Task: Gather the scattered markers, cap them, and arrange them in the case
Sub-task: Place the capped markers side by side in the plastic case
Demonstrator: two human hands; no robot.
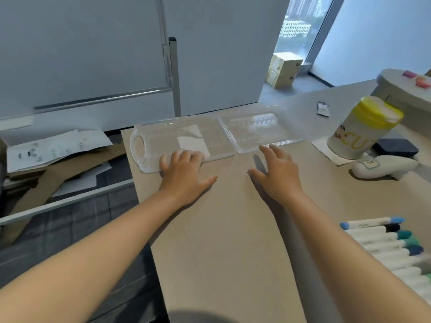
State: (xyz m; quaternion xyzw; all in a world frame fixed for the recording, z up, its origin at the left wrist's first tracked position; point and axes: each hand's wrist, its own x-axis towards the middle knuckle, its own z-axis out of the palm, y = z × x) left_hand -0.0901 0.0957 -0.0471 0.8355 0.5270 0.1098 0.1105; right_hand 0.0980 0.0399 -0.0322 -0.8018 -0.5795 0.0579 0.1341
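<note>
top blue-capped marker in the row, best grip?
Pinch the white barrel of the blue-capped marker at its middle, coming from above with the right hand. It lies flat at the far edge of the row, so its far side is free; the near side touches the next marker.

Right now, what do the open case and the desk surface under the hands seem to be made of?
The case looks like thin clear plastic with a glossy finish: the desk shows through both halves, and window light glints on its ribs. The desk looks like matte beige laminate or painted board, since it is smooth, evenly coloured and almost without reflection; which one I cannot tell.
</note>
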